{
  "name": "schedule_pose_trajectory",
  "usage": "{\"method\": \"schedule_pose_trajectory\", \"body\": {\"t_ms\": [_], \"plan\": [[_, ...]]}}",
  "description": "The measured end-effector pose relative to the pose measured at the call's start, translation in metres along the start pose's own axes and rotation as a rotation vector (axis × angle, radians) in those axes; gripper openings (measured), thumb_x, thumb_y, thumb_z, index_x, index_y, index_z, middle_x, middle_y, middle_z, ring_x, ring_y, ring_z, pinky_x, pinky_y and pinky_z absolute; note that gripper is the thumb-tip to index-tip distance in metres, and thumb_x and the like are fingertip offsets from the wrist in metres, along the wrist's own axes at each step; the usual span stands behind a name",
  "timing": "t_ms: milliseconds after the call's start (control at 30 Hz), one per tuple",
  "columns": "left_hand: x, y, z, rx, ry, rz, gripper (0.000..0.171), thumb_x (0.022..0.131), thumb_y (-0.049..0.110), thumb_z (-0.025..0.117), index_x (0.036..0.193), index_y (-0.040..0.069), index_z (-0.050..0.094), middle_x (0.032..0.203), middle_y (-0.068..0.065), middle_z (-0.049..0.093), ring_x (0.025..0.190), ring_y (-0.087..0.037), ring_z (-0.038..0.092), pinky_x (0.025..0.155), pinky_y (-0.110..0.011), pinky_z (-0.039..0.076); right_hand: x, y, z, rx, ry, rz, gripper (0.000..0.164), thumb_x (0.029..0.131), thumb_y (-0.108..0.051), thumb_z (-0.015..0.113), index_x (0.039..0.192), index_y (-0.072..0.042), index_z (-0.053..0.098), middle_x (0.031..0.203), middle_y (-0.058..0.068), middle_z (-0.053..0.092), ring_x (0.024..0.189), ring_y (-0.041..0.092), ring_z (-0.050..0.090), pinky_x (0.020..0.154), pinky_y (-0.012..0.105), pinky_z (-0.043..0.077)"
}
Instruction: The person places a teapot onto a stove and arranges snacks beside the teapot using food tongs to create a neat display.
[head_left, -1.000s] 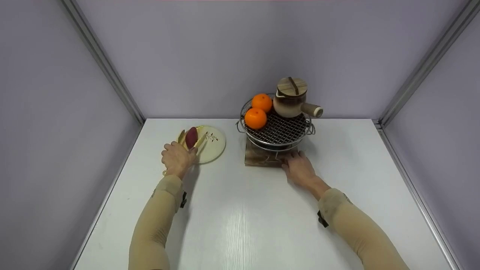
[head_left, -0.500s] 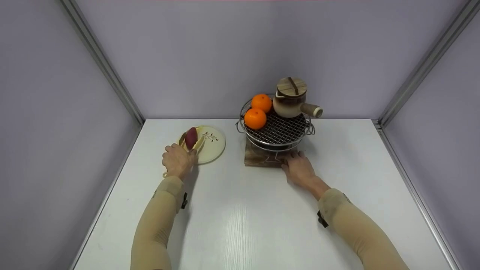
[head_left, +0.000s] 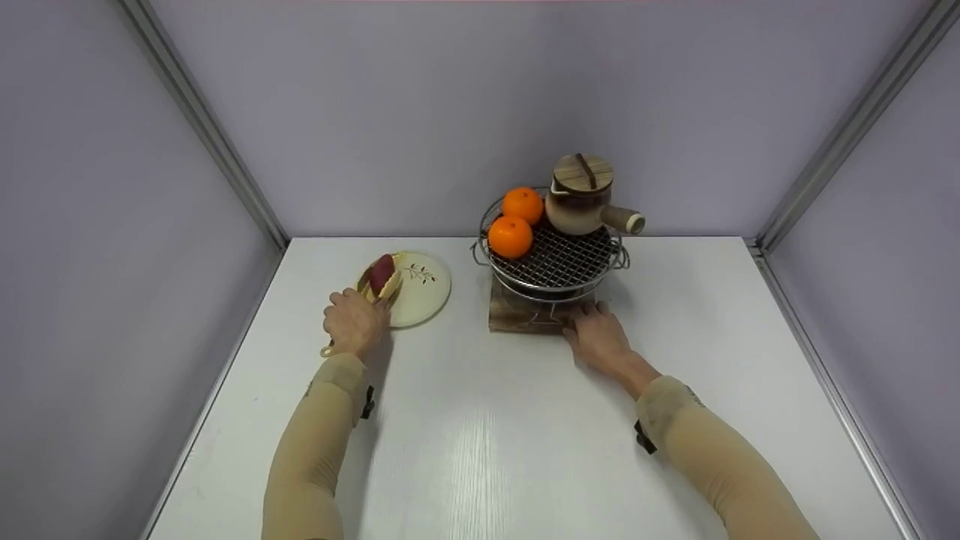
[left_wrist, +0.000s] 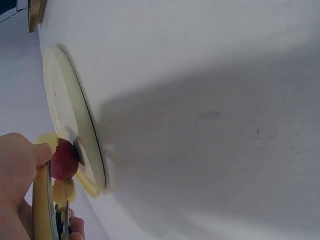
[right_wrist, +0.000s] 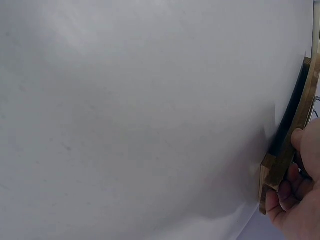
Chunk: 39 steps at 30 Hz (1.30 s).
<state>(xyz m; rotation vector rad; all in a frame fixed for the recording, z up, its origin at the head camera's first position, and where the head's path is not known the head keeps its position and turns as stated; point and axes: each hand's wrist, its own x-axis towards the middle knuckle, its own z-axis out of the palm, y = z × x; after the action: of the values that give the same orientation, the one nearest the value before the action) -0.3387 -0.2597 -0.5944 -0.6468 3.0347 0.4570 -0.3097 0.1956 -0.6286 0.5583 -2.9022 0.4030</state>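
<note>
My left hand [head_left: 355,322] grips a pair of cream-coloured tongs [left_wrist: 42,210], with the thumb on one arm in the left wrist view. Between the tong heads sits a dark red, sweet-potato-shaped piece [head_left: 382,273]. It overlaps the left part of a cream plate [head_left: 426,301] with a leafy sprig pattern. My right hand [head_left: 602,341] holds the front right corner of a wooden base [head_left: 514,316], its thumb and fingers around the edge of the board [right_wrist: 286,155] in the right wrist view. On this base stands a round grill [head_left: 570,262] with a wire mesh top.
Two oranges [head_left: 511,238] rest on the left of the mesh. Behind them to the right, a brown-and-cream pot [head_left: 577,214] with a wooden lid points its side handle [head_left: 624,220] rightward. Walls [head_left: 480,112] enclose the white table [head_left: 465,420] at the back and sides.
The tong arms have come together around the dark red piece, the right one moving in from the plate's middle. My right hand, the grill, oranges and pot stay put.
</note>
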Motion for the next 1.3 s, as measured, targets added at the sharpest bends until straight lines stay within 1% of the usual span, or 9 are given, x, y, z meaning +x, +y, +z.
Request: {"method": "schedule_pose_trajectory", "body": {"t_ms": [300, 400, 567, 700, 833, 967, 1100, 1200, 1300], "plan": [[-0.002, 0.0, -0.003, -0.018, 0.011, 0.002, 0.067, 0.11, 0.048, 0.061, 0.14, -0.012, 0.058, 0.127, -0.029, 0.062, 0.119, -0.049, 0.068, 0.099, -0.06, 0.06, 0.001, 0.001, 0.001, 0.009, -0.017, 0.006, 0.037, 0.11, -0.021, 0.07, 0.135, 0.006, 0.067, 0.13, 0.031, 0.068, 0.119, 0.051, 0.063, 0.103, 0.064, 0.056], [-0.005, 0.0, -0.006, -0.013, 0.014, 0.016, 0.068, 0.111, 0.049, 0.06, 0.139, -0.013, 0.058, 0.126, -0.029, 0.062, 0.119, -0.049, 0.068, 0.098, -0.06, 0.06, 0.0, 0.002, 0.001, -0.002, -0.014, -0.001, 0.037, 0.109, -0.021, 0.071, 0.133, 0.007, 0.068, 0.129, 0.03, 0.069, 0.118, 0.05, 0.063, 0.103, 0.064, 0.055], [-0.007, -0.001, -0.014, -0.011, 0.029, 0.038, 0.069, 0.111, 0.05, 0.062, 0.139, -0.013, 0.057, 0.125, -0.029, 0.061, 0.117, -0.049, 0.068, 0.096, -0.06, 0.06, 0.001, 0.0, 0.0, 0.002, -0.01, -0.012, 0.033, 0.109, -0.02, 0.072, 0.13, 0.006, 0.07, 0.128, 0.029, 0.069, 0.117, 0.048, 0.064, 0.105, 0.062, 0.053], [-0.009, -0.001, -0.023, -0.003, 0.069, 0.067, 0.068, 0.108, 0.048, 0.064, 0.137, -0.014, 0.058, 0.126, -0.031, 0.062, 0.115, -0.052, 0.069, 0.094, -0.063, 0.061, 0.001, 0.0, 0.0, 0.011, 0.01, -0.006, 0.032, 0.108, -0.019, 0.074, 0.129, 0.005, 0.071, 0.127, 0.028, 0.07, 0.115, 0.048, 0.064, 0.101, 0.062, 0.055], [-0.012, 0.001, -0.032, -0.021, 0.087, 0.089, 0.069, 0.107, 0.048, 0.065, 0.136, -0.014, 0.059, 0.125, -0.032, 0.062, 0.114, -0.054, 0.07, 0.093, -0.065, 0.06, 0.001, 0.0, 0.0, 0.005, 0.025, -0.012, 0.032, 0.106, -0.019, 0.075, 0.129, 0.004, 0.07, 0.126, 0.028, 0.07, 0.113, 0.048, 0.064, 0.098, 0.062, 0.056], [-0.017, 0.006, -0.042, -0.041, 0.088, 0.117, 0.071, 0.107, 0.051, 0.064, 0.136, -0.013, 0.059, 0.124, -0.03, 0.062, 0.112, -0.053, 0.069, 0.093, -0.065, 0.059, 0.001, 0.0, 0.0, 0.006, 0.006, -0.01, 0.033, 0.107, -0.019, 0.074, 0.132, 0.004, 0.07, 0.13, 0.028, 0.07, 0.117, 0.048, 0.065, 0.106, 0.063, 0.054], [-0.022, 0.01, -0.051, -0.034, 0.094, 0.133, 0.071, 0.108, 0.053, 0.064, 0.135, -0.012, 0.06, 0.122, -0.029, 0.062, 0.11, -0.051, 0.069, 0.092, -0.064, 0.059, 0.002, 0.001, 0.001, 0.019, -0.022, -0.006, 0.034, 0.109, -0.02, 0.072, 0.136, 0.001, 0.07, 0.136, 0.028, 0.069, 0.125, 0.048, 0.065, 0.115, 0.063, 0.05], [-0.024, 0.012, -0.057, -0.022, 0.097, 0.146, 0.071, 0.108, 0.054, 0.063, 0.133, -0.013, 0.061, 0.121, -0.029, 0.062, 0.109, -0.051, 0.07, 0.091, -0.064, 0.06, 0.003, 0.0, 0.001, 0.025, -0.036, 0.0, 0.034, 0.11, -0.021, 0.071, 0.138, -0.001, 0.071, 0.139, 0.027, 0.068, 0.129, 0.048, 0.065, 0.119, 0.064, 0.048], [-0.028, 0.014, -0.063, -0.024, 0.1, 0.156, 0.071, 0.108, 0.054, 0.063, 0.133, -0.012, 0.061, 0.12, -0.029, 0.062, 0.109, -0.051, 0.07, 0.091, -0.065, 0.06, 0.003, 0.0, 0.0, 0.022, -0.044, 0.01, 0.034, 0.11, -0.021, 0.07, 0.138, -0.002, 0.071, 0.14, 0.027, 0.068, 0.13, 0.048, 0.064, 0.12, 0.065, 0.047]]}}
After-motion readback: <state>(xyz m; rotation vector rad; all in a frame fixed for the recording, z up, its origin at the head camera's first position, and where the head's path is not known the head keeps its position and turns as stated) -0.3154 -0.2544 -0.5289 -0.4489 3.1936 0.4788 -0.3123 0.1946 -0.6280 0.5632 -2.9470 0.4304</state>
